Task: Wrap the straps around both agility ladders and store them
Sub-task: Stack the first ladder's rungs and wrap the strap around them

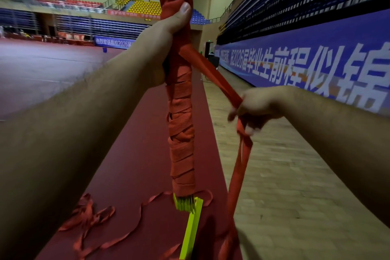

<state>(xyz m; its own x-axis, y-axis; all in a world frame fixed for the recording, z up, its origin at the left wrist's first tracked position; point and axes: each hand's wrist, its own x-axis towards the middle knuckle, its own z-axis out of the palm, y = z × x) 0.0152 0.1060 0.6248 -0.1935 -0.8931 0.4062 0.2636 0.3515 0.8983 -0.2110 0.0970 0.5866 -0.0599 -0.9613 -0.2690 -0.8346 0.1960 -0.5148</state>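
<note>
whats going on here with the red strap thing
A person is bundling up an agility ladder. The left hand grips the upright bundle of yellow-green plastic rungs, wound in orange-red fabric strap along most of its length. The right hand holds the free stretch of strap out to the side, taut from the bundle. More loose strap lies on the dark red floor mat, and one rung hangs lower than the rest.

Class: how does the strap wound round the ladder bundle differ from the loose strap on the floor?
The wound strap sits in tight overlapping turns, held upright in the air; the loose strap sprawls in slack tangled loops, flat on the floor. Both are orange-red webbing.
</note>
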